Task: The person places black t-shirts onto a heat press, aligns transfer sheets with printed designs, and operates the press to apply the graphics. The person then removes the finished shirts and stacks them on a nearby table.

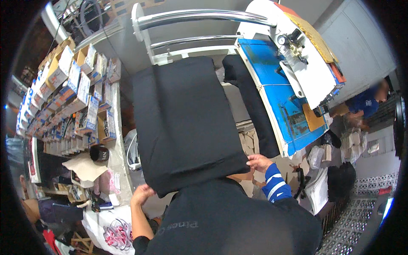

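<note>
A wide black cloth (182, 123) lies spread over a flat support in front of me, its near edge folded down close to my body. My right hand (259, 162) pinches the cloth's near right corner between thumb and fingers. At the near left corner, my left hand (142, 194) has its fingers curled against the cloth's edge. A narrower black padded or cloth-covered strip (253, 106) runs along the right side, separated from the wide piece by a gap. Whatever supports the cloth is hidden beneath it.
A white machine (304, 63) with a pressure gauge and a blue bed (282, 93) stands at the right. Chrome bars (204, 18) cross the far side. Boxes of parts (78, 91) crowd the left bench. Cardboard (248, 142) lies below the gap. A person (363, 102) is at far right.
</note>
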Available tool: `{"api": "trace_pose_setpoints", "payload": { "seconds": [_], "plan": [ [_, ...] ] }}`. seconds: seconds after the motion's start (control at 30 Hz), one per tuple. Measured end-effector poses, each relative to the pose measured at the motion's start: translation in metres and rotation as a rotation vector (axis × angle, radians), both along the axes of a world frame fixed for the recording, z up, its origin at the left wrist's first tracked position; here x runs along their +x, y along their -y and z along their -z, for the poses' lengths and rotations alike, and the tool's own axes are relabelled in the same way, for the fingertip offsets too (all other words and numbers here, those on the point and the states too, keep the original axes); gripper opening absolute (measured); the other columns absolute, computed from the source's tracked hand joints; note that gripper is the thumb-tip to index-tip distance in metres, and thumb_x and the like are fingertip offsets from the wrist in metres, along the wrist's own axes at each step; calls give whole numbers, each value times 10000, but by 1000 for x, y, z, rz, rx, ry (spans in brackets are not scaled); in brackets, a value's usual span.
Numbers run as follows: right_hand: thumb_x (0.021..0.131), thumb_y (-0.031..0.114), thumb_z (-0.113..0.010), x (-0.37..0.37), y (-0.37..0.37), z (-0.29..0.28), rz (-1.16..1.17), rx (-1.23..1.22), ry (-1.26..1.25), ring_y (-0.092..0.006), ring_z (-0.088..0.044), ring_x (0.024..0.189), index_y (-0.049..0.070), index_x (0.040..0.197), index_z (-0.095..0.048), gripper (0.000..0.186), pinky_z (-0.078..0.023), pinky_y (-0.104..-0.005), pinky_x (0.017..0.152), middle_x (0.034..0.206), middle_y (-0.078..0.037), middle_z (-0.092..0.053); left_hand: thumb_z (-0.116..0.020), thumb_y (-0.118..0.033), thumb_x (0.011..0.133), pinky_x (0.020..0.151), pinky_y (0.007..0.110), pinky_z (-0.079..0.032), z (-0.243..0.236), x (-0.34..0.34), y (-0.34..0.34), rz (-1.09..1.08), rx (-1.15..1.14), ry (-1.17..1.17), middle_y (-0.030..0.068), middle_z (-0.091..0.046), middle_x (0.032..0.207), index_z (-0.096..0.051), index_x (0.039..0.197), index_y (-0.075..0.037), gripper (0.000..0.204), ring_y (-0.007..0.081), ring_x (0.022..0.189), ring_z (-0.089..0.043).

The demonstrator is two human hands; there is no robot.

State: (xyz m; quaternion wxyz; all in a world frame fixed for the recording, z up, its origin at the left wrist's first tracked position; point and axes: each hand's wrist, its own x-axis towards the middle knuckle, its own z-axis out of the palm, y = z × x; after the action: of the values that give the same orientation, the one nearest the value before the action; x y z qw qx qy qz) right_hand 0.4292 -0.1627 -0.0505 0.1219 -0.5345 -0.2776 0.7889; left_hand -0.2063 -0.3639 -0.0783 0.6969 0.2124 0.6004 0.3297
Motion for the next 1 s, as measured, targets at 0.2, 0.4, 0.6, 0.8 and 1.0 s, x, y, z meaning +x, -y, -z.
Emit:
{"api": "trace_pose_setpoints", "payload": {
  "seconds": [0.2, 0.4, 0.6, 0.8, 1.0],
  "plan": [
    [1010, 290, -646, -51, -65, -13, 294, 55, -155, -176, -682, 1015, 10, 1303, -599, 407, -554, -314, 893, 1118, -100, -713, -489, -340, 1092, 1040, 348, -466, -41, 30, -75, -433, 344, 210, 134, -632, 1338, -524, 1391, 29, 476, 223, 1224, -596],
    [1041, 314, -598, -60, -64, -33, 238, 215, -125, -206, -689, 1078, 14, 1185, -661, 338, -536, -363, 965, 1185, -82, -723, -519, -291, 1087, 883, 294, -508, -27, 49, -68, -515, 364, -22, 45, -703, 1070, -638, 1179, -3, 325, 127, 965, -635],
    [1038, 331, -607, -57, -58, -8, 228, 180, -78, -173, -688, 968, 46, 1118, -679, 305, -534, -339, 902, 1083, -55, -732, -460, -274, 1099, 842, 300, -500, 15, 66, -47, -485, 225, -240, 68, -715, 1048, -695, 1126, 24, 380, 135, 946, -628],
    [1034, 335, -615, -81, -128, -21, 119, 499, 483, -107, -569, 669, 73, 830, -663, 336, -420, -286, 581, 773, -1, -641, -487, -296, 1074, 712, 293, -460, 13, 21, -110, -483, 215, -491, 26, -690, 975, -704, 1134, -11, 363, 94, 818, -580],
    [987, 247, -624, -181, -317, -41, 222, 1207, 571, -258, -674, 1080, 8, 1158, -691, 300, -505, -354, 945, 1160, -146, -711, -472, -504, 1070, 977, 357, -498, -33, -39, -312, -455, 485, -184, 81, -599, 1391, -542, 1437, -57, 583, 208, 1209, -597]
  ]
}}
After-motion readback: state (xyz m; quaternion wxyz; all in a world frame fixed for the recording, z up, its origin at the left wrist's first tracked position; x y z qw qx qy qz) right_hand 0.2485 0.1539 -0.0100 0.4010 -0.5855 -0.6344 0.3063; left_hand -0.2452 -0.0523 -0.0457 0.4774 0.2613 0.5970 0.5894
